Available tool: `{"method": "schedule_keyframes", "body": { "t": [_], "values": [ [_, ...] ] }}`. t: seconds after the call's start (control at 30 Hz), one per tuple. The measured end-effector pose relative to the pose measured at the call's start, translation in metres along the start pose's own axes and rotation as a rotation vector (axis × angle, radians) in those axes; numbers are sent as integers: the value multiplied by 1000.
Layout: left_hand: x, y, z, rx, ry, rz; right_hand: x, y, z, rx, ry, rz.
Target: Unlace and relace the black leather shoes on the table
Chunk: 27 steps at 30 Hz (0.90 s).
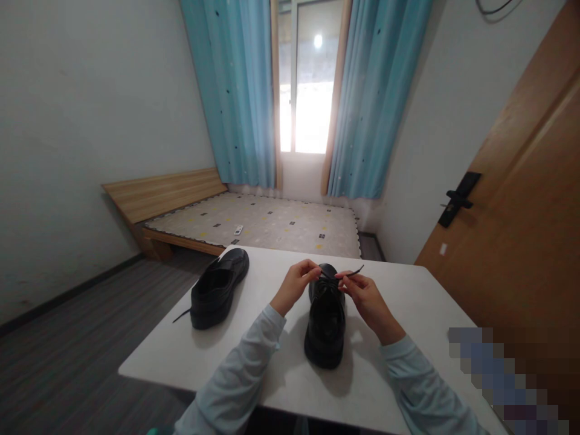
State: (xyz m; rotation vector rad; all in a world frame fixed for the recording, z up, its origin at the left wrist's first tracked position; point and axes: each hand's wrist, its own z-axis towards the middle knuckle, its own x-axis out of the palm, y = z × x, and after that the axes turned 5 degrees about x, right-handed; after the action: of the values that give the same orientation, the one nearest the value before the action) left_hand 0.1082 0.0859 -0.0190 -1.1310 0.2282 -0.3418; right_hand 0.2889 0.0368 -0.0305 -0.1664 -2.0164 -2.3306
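Observation:
A black lace-up shoe (pixel 324 338) stands upright on the white table (pixel 281 386) in front of me, its toe pointing away and its opening facing me. My right hand (pixel 362 296) is at the right of the toe, thumb and fingers pinched on a dark shoelace (pixel 356 272) whose free end sticks out to the right. My left hand (pixel 299 279) is at the left of the laces with its fingertips closed together; what they pinch is too small to make out. The other black shoe (pixel 217 290) sits at the table's left, a lace end trailing off behind its heel.
Beyond the table is a low wooden bed (pixel 185 192) with a patterned mattress (pixel 263 220), a small white remote (pixel 238 230) lying on it. A brown door (pixel 512 181) with a black handle is at the right. Blue curtains (pixel 244 90) hang beside the window. A pixelated patch covers the lower right.

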Motion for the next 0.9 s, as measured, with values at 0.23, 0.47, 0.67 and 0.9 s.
{"method": "schedule_keyframes", "body": {
  "t": [0.23, 0.47, 0.67, 0.9],
  "values": [
    [4, 7, -3, -55, -27, -230, 2, 6, -1, 47, 8, 119],
    [5, 8, -6, -106, -29, -397, -2, 5, 0, 90, 13, 159],
    [2, 6, -6, -126, -81, -483, -5, 9, -3, 142, 51, 206],
    [10, 4, -8, -181, -107, -748, 3, 4, -3, 87, 117, 352]
  ]
}}
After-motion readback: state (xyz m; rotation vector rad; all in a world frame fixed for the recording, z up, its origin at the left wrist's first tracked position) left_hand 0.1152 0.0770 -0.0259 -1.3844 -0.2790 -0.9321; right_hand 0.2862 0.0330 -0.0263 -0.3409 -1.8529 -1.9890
